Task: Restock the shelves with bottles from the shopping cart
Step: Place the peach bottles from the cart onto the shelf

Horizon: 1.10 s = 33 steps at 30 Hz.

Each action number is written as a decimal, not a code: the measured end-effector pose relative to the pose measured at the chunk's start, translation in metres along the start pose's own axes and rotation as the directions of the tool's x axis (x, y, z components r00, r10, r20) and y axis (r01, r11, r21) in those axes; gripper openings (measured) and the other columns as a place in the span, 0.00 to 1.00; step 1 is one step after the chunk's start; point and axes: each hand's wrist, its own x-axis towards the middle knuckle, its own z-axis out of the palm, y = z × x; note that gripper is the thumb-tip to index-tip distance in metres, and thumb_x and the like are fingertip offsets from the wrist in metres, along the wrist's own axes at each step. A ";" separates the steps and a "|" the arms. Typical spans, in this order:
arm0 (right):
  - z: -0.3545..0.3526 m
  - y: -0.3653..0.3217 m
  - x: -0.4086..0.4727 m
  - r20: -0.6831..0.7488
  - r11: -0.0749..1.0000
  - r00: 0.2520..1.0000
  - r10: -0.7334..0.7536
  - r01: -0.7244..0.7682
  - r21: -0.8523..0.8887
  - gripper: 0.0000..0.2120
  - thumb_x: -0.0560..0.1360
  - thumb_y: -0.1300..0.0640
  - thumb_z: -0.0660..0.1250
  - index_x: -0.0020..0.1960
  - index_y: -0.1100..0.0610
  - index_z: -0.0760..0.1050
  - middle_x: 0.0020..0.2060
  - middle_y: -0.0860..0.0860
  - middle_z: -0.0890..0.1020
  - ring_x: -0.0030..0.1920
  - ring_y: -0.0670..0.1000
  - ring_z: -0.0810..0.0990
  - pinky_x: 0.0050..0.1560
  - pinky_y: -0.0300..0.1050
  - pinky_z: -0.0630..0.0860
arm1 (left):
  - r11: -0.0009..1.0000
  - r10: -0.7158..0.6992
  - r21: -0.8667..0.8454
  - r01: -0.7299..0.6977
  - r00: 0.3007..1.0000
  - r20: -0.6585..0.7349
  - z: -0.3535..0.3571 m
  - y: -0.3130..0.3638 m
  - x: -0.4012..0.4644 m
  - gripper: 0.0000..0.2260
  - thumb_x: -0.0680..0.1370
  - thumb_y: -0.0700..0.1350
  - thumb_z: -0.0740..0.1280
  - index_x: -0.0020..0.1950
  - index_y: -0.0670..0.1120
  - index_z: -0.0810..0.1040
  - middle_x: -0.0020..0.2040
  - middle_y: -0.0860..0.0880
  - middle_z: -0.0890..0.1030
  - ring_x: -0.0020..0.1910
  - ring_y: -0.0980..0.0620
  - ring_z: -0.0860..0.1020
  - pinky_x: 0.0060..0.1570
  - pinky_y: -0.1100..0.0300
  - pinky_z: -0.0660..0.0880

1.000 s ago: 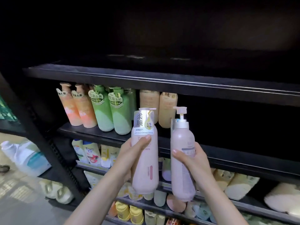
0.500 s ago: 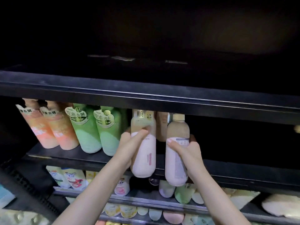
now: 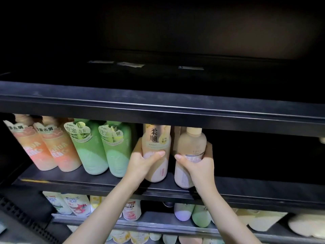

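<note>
Two pale pink pump bottles stand at the front of a dark shelf (image 3: 91,182). My left hand (image 3: 142,161) grips the left one (image 3: 156,138), which carries a gold label with large characters. My right hand (image 3: 200,164) grips the right one (image 3: 191,143), turned so its plain side faces me. Both bottles are upright under the shelf board above (image 3: 158,106), which hides their pump tops. Their bases rest on or just above the shelf; I cannot tell which.
Two green bottles (image 3: 112,147) stand just left of my left hand, two orange ones (image 3: 44,148) further left. Beige bottles stand behind the held pair. To the right the shelf runs on dark. Lower shelves (image 3: 158,224) hold several more bottles.
Both hands have carried the pink bottles up and forward from in front of the shelf edge into the shelf, beside the green bottles. The camera has come closer.
</note>
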 end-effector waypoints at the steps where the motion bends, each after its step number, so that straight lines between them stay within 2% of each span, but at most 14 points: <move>1: 0.002 0.001 -0.001 -0.004 1.000 1.000 -0.016 0.016 -0.004 0.23 0.57 0.50 0.83 0.46 0.58 0.79 0.36 0.46 0.85 0.38 0.41 0.84 0.35 0.29 0.75 | 1.000 0.005 0.006 -0.005 1.000 0.018 -0.002 -0.002 0.001 0.05 0.70 0.41 0.75 0.42 0.51 0.85 0.41 0.55 0.86 0.42 0.58 0.83 0.40 0.69 0.77; 3: 0.007 0.004 -0.002 -0.005 0.999 0.999 -0.040 0.040 -0.012 0.26 0.57 0.49 0.83 0.48 0.60 0.80 0.40 0.49 0.85 0.43 0.45 0.84 0.40 0.33 0.78 | 1.000 -0.003 -0.013 0.004 0.999 0.040 -0.004 -0.002 0.003 0.05 0.69 0.42 0.76 0.41 0.52 0.86 0.40 0.57 0.85 0.42 0.60 0.83 0.40 0.71 0.76; 6: 0.009 0.008 -0.003 0.002 0.998 0.998 -0.064 0.064 -0.024 0.33 0.57 0.46 0.82 0.54 0.64 0.77 0.44 0.53 0.84 0.47 0.48 0.83 0.45 0.37 0.79 | 0.999 0.047 0.004 -0.048 0.995 0.090 -0.005 -0.003 0.004 0.13 0.69 0.43 0.76 0.41 0.63 0.84 0.41 0.60 0.85 0.42 0.63 0.82 0.41 0.72 0.76; 8: 0.005 0.010 -0.007 0.009 0.996 0.998 -0.069 0.069 -0.061 0.31 0.59 0.42 0.80 0.52 0.60 0.74 0.44 0.49 0.81 0.46 0.43 0.81 0.43 0.31 0.75 | 0.996 0.068 0.048 -0.072 0.994 0.091 -0.006 -0.010 0.001 0.15 0.65 0.44 0.78 0.50 0.55 0.84 0.43 0.57 0.85 0.44 0.64 0.82 0.42 0.72 0.75; 10: -0.003 0.016 -0.011 0.060 0.993 0.993 -0.101 0.105 -0.057 0.27 0.66 0.46 0.78 0.57 0.53 0.70 0.49 0.44 0.78 0.51 0.41 0.78 0.48 0.26 0.73 | 0.994 0.061 0.090 -0.068 0.995 0.077 -0.009 -0.025 -0.005 0.25 0.63 0.45 0.78 0.57 0.49 0.75 0.50 0.53 0.83 0.48 0.65 0.80 0.45 0.73 0.74; 13: -0.016 0.026 -0.014 0.166 0.992 0.978 -0.124 0.125 0.004 0.27 0.71 0.54 0.73 0.66 0.45 0.66 0.61 0.48 0.77 0.62 0.47 0.76 0.64 0.47 0.73 | 0.982 0.076 0.172 -0.078 0.997 0.020 -0.012 -0.046 -0.017 0.29 0.64 0.46 0.80 0.57 0.57 0.69 0.54 0.57 0.79 0.52 0.68 0.77 0.48 0.74 0.73; 14: -0.019 0.027 -0.014 0.173 0.992 0.977 -0.125 0.126 0.005 0.26 0.72 0.56 0.74 0.64 0.43 0.67 0.61 0.48 0.78 0.62 0.47 0.77 0.64 0.50 0.74 | 0.984 0.073 0.163 -0.070 0.997 -0.015 -0.013 -0.051 -0.019 0.28 0.65 0.45 0.80 0.57 0.57 0.69 0.54 0.58 0.79 0.53 0.67 0.77 0.47 0.73 0.73; 16: -0.019 0.027 -0.014 0.131 0.990 0.983 -0.129 0.136 -0.045 0.24 0.69 0.54 0.77 0.59 0.42 0.70 0.57 0.47 0.79 0.57 0.45 0.79 0.58 0.44 0.76 | 0.989 0.069 0.132 -0.061 0.996 -0.055 -0.013 -0.057 -0.020 0.25 0.66 0.45 0.79 0.56 0.55 0.71 0.54 0.57 0.80 0.53 0.63 0.78 0.45 0.73 0.74; 19: -0.013 0.024 -0.013 0.060 0.986 0.997 -0.051 0.060 -0.155 0.25 0.59 0.43 0.80 0.48 0.45 0.69 0.50 0.48 0.78 0.50 0.43 0.78 0.45 0.36 0.74 | 0.989 0.080 0.134 -0.070 0.995 -0.065 -0.011 -0.062 -0.019 0.24 0.66 0.45 0.79 0.57 0.50 0.73 0.55 0.55 0.81 0.54 0.60 0.79 0.49 0.69 0.75; 22: -0.012 0.034 -0.015 0.127 0.996 0.990 0.055 -0.046 -0.072 0.26 0.57 0.34 0.71 0.48 0.47 0.71 0.50 0.47 0.78 0.51 0.44 0.78 0.47 0.36 0.72 | 0.987 0.097 0.136 -0.087 0.993 -0.068 -0.012 -0.064 -0.021 0.23 0.67 0.45 0.78 0.58 0.49 0.73 0.55 0.54 0.81 0.54 0.61 0.79 0.50 0.70 0.74; 25: -0.016 0.049 -0.017 0.230 0.977 0.965 0.126 -0.161 0.142 0.21 0.64 0.36 0.66 0.50 0.49 0.75 0.49 0.44 0.81 0.55 0.45 0.77 0.59 0.45 0.71 | 0.986 0.109 0.130 -0.100 0.992 -0.063 -0.013 -0.065 -0.021 0.23 0.67 0.45 0.78 0.59 0.49 0.74 0.55 0.55 0.81 0.54 0.62 0.79 0.50 0.72 0.74; 27: -0.018 0.053 -0.018 0.263 0.974 0.956 0.126 -0.170 0.149 0.20 0.66 0.38 0.66 0.52 0.48 0.76 0.50 0.42 0.82 0.56 0.44 0.78 0.61 0.44 0.71 | 0.988 0.109 0.117 -0.101 0.992 -0.065 -0.014 -0.064 -0.021 0.23 0.67 0.44 0.78 0.59 0.49 0.74 0.55 0.56 0.81 0.53 0.63 0.79 0.49 0.73 0.73; 30: -0.015 0.049 -0.017 0.264 0.979 0.953 0.151 -0.181 0.096 0.21 0.65 0.44 0.73 0.53 0.52 0.73 0.51 0.47 0.82 0.49 0.39 0.81 0.48 0.33 0.76 | 0.989 0.108 0.106 -0.101 0.992 -0.068 -0.013 -0.064 -0.022 0.22 0.67 0.44 0.78 0.57 0.51 0.74 0.54 0.57 0.81 0.53 0.64 0.79 0.48 0.73 0.73; 33: -0.005 0.043 -0.014 0.202 0.980 0.963 0.179 -0.156 -0.126 0.27 0.65 0.51 0.78 0.58 0.55 0.68 0.53 0.50 0.77 0.45 0.39 0.77 0.37 0.23 0.71 | 0.989 0.107 0.110 -0.099 0.992 -0.069 -0.013 -0.064 -0.022 0.21 0.67 0.45 0.78 0.55 0.53 0.74 0.54 0.57 0.81 0.52 0.64 0.79 0.48 0.73 0.73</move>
